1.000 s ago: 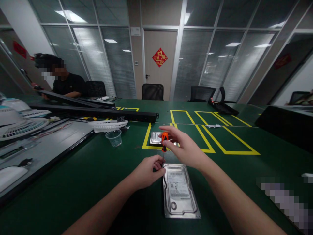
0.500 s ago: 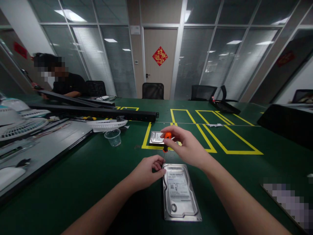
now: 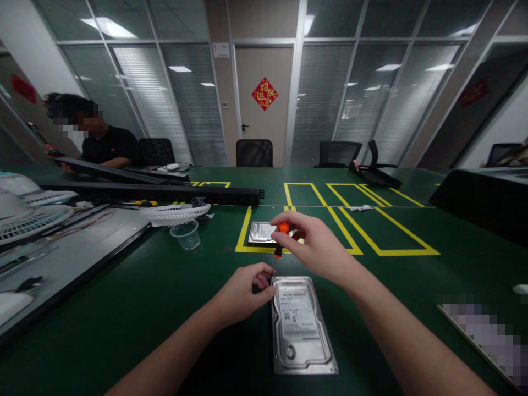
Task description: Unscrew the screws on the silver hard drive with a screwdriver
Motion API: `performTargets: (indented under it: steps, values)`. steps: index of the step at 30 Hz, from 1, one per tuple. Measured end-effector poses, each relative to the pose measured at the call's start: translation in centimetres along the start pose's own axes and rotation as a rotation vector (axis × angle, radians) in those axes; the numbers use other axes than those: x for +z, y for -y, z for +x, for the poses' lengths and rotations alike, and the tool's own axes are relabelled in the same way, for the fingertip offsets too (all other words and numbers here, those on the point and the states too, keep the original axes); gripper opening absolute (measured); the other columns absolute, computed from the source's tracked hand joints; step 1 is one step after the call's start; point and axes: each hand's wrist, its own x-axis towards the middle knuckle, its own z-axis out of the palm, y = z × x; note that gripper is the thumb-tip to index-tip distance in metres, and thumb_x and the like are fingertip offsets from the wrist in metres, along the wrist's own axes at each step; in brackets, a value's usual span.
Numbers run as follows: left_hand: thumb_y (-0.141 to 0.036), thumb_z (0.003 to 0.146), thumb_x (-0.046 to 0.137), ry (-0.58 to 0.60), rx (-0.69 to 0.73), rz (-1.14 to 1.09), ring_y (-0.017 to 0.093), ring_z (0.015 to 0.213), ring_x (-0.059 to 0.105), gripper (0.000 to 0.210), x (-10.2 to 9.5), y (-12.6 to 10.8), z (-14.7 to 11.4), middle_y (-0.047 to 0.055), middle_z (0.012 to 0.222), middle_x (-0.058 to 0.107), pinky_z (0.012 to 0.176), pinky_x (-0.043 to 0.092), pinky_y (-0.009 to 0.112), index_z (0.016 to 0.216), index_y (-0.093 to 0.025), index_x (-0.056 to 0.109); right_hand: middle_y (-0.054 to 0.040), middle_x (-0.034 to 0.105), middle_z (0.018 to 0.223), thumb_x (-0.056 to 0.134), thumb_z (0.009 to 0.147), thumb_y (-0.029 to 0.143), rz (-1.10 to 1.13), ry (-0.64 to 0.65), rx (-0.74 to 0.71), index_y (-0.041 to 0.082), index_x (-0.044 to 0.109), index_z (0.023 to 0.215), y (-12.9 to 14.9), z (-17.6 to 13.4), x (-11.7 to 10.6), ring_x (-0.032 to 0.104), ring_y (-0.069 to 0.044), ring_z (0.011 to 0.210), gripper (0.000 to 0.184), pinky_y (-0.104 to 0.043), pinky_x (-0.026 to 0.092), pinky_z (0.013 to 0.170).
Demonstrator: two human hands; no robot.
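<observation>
A silver hard drive [image 3: 303,324] lies label up on the green table in front of me. My right hand [image 3: 311,242] grips a screwdriver [image 3: 282,227] by its orange-and-black handle, fingertips around the top. The thin shaft points down to the drive's far left corner; its very tip is too small to make out. My left hand [image 3: 249,289] is closed at that corner, thumb on the drive's edge and fingertips close to the shaft. Just behind the screwdriver sits a second hard drive [image 3: 260,233], partly covered by my right hand.
A clear plastic cup [image 3: 186,236] and a white basket [image 3: 175,213] stand to the left, near a long black bar [image 3: 206,195] and a grey panel [image 3: 88,247]. Yellow tape [image 3: 408,253] marks the table. A co-worker [image 3: 109,143] sits at the far left.
The view has shifted slightly, so the scene sits a little further left. Both hands keep their places at the drive and the screwdriver.
</observation>
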Motion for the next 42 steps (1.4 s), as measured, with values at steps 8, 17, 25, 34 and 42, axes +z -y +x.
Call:
performTargets:
  steps: [8,17,25,34,42]
  values:
    - [-0.033,0.091,0.071,0.002,0.019,0.031,0.019,0.083,0.067,0.033,0.2,0.3,0.2,0.005,0.096,0.074,0.075,0.055,0.031,0.119,-0.016,0.070,-0.0074,0.078,0.111,0.062,0.099,0.030,0.142,0.080,0.123,0.020,0.074,0.115,0.3,0.2,-0.2,0.074,-0.020,0.093,0.023,-0.037,0.061,0.083]
    - [-0.034,0.089,0.073,0.001,-0.007,0.011,0.019,0.085,0.068,0.035,0.1,-0.2,0.2,0.006,0.097,0.074,0.077,0.056,0.032,0.118,-0.014,0.071,-0.0028,0.073,0.094,0.072,0.093,0.037,0.103,-0.016,0.073,0.021,0.073,0.097,0.1,0.1,0.6,0.069,-0.017,0.081,0.016,-0.032,0.059,0.075]
    - [-0.035,0.090,0.072,0.012,-0.022,0.004,0.020,0.086,0.068,0.035,0.0,-0.1,0.1,0.006,0.099,0.074,0.078,0.056,0.032,0.119,-0.016,0.070,-0.0047,0.072,0.099,0.064,0.097,0.031,0.182,0.021,0.127,0.021,0.069,0.106,0.4,0.1,0.4,0.070,-0.018,0.086,0.015,-0.033,0.061,0.077]
    - [-0.034,0.090,0.073,-0.006,-0.003,0.012,0.019,0.084,0.066,0.033,0.1,0.1,0.1,0.006,0.096,0.073,0.078,0.055,0.032,0.116,-0.014,0.069,-0.0041,0.067,0.100,0.068,0.092,0.027,0.274,0.006,0.193,0.021,0.066,0.103,-0.6,0.6,0.5,0.068,-0.018,0.088,0.012,-0.031,0.063,0.071]
    - [-0.036,0.091,0.072,-0.001,0.006,-0.008,0.018,0.083,0.066,0.034,0.2,0.4,0.2,0.005,0.096,0.073,0.077,0.055,0.031,0.117,-0.015,0.069,-0.0040,0.069,0.099,0.066,0.094,0.026,0.262,-0.044,0.171,0.021,0.065,0.111,-0.7,0.4,1.0,0.068,-0.017,0.085,0.019,-0.030,0.061,0.070]
